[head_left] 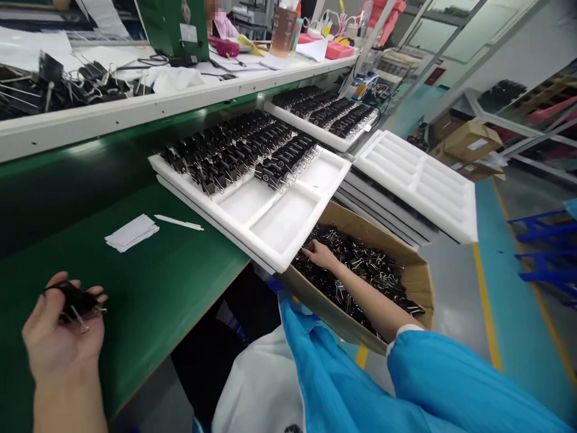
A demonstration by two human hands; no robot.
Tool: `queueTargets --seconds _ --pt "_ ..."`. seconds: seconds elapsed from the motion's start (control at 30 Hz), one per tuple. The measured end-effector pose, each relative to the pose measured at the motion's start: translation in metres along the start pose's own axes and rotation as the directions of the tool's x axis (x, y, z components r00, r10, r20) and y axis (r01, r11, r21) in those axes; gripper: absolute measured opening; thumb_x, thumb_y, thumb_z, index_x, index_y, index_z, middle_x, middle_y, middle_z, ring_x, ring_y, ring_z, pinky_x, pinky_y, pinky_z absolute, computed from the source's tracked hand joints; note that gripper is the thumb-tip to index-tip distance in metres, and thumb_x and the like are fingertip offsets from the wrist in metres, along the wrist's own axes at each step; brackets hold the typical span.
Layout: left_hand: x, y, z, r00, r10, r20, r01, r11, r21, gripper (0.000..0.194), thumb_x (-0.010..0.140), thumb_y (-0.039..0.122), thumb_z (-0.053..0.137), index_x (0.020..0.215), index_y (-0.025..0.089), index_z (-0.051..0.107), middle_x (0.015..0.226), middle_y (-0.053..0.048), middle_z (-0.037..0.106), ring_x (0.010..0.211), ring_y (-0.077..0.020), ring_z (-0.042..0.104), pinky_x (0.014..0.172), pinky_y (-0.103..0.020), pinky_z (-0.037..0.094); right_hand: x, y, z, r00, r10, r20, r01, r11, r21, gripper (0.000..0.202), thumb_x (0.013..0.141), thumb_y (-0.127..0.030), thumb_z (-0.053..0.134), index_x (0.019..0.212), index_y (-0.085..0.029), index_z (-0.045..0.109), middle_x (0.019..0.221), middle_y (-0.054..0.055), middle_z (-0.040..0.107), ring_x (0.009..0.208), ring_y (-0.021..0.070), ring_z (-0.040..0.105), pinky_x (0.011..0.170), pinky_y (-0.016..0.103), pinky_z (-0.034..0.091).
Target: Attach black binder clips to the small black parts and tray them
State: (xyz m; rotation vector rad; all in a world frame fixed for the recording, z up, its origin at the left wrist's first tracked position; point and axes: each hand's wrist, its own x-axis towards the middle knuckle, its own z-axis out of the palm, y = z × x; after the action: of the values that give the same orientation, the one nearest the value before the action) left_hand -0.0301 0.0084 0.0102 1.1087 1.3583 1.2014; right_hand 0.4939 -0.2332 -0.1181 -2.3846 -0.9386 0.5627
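Right hand (321, 255), fingertips unclear among binder clips (366, 261)

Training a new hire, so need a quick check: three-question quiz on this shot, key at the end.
1. What does the left hand hold?
2. Fill in: the right hand reaches into a ____ box of clips.
3. True or false: the white pen lies on the green table.

Key:
1. At least one black clip.
2. Cardboard.
3. True.
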Motion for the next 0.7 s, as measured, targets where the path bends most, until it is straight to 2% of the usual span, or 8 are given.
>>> queueTargets --seconds 0.1,0.2,0.33,0.47,0.53,0.63,0.67,0.7 --pt "-0.005 0.005 0.008 1.0 -0.005 -0.016 0.002 0.981 -0.195 0.031 0.069 0.049 0.085 0.096 0.04 0.074 0.091 0.005 0.068 0.068 -0.0174 0.056 0.053 -0.034 0.047 0.012 -0.001 0.03 1.0 0.024 -0.008 -0.024 0.999 -0.045 0.024 0.083 -0.03 0.081 0.083 -0.016 0.062 0.086 0.011 0.068 0.081 0.0257 0.06 0.079 0.035 0.047" --pt "-0.008 0.008 0.014 0.997 0.041 -0.06 -0.05 0.986 -0.16 0.035 0.061 0.043 0.09 0.09 0.034 0.073 0.084 0.004 0.064 0.06 -0.0162 0.055 0.046 -0.032 0.042 0.022 0.001 0.038 0.998 0.058 -0.028 -0.06 0.996 -0.066 0.019 0.089 -0.03 0.073 0.081 -0.015 0.064 0.085 0.014 0.068 0.084 0.029 0.062 0.083 0.038 0.048" --pt "-0.009 0.01 0.017 0.999 -0.004 0.033 0.008 0.992 -0.128 0.039 0.065 0.044 0.086 0.101 0.035 0.072 0.089 0.002 0.064 0.059 -0.0167 0.059 0.04 -0.024 0.029 0.026 0.012 0.018 0.986 0.078 -0.144 -0.087 0.995 -0.054 0.023 0.097 -0.029 0.052 0.094 -0.013 0.068 0.093 0.017 0.069 0.09 0.0307 0.064 0.087 0.04 0.051" --pt "-0.011 0.011 0.019 0.996 -0.047 0.074 0.056 0.991 -0.121 0.051 0.06 0.041 0.09 0.108 0.034 0.074 0.096 0.0 0.066 0.067 -0.0201 0.065 0.042 -0.024 0.035 0.013 0.021 -0.018 0.942 0.009 -0.336 -0.032 0.998 -0.063 0.039 0.099 -0.032 0.043 0.121 -0.007 0.063 0.115 0.025 0.063 0.109 0.0343 0.059 0.101 0.048 0.047" --pt "-0.013 0.01 0.02 0.995 -0.048 0.083 0.055 0.994 -0.091 0.052 0.061 0.04 0.091 0.109 0.034 0.074 0.1 0.0 0.068 0.071 -0.0219 0.067 0.045 -0.025 0.039 0.003 0.022 -0.035 0.891 -0.136 -0.434 0.099 0.989 -0.107 0.041 0.098 -0.037 0.047 0.124 -0.009 0.063 0.124 0.024 0.057 0.118 0.0348 0.054 0.108 0.049 0.043" --pt "-0.015 0.009 0.02 0.996 -0.022 0.089 0.028 0.998 -0.063 0.047 0.064 0.041 0.09 0.107 0.034 0.075 0.101 0.0 0.07 0.072 -0.0225 0.068 0.046 -0.026 0.041 -0.012 0.014 -0.054 0.742 -0.39 -0.546 0.323 0.921 -0.22 0.039 0.1 -0.043 0.049 0.122 -0.014 0.063 0.125 0.021 0.055 0.122 0.0341 0.053 0.109 0.05 0.044" --pt "-0.015 0.008 0.019 0.995 -0.013 0.096 0.019 0.998 -0.063 0.045 0.064 0.041 0.09 0.107 0.035 0.075 0.102 0.001 0.07 0.072 -0.0222 0.068 0.047 -0.026 0.041 -0.016 0.009 -0.058 0.708 -0.444 -0.549 0.368 0.896 -0.25 0.037 0.101 -0.043 0.049 0.12 -0.014 0.063 0.123 0.021 0.055 0.12 0.0341 0.054 0.107 0.05 0.046" --pt "-0.015 0.008 0.019 0.995 -0.007 0.101 0.013 0.998 -0.065 0.045 0.064 0.04 0.09 0.106 0.035 0.075 0.101 0.001 0.07 0.072 -0.0221 0.068 0.047 -0.026 0.041 -0.02 0.003 -0.062 0.704 -0.476 -0.527 0.398 0.879 -0.263 0.036 0.101 -0.043 0.049 0.119 -0.015 0.063 0.122 0.021 0.055 0.119 0.0338 0.055 0.106 0.05 0.047"
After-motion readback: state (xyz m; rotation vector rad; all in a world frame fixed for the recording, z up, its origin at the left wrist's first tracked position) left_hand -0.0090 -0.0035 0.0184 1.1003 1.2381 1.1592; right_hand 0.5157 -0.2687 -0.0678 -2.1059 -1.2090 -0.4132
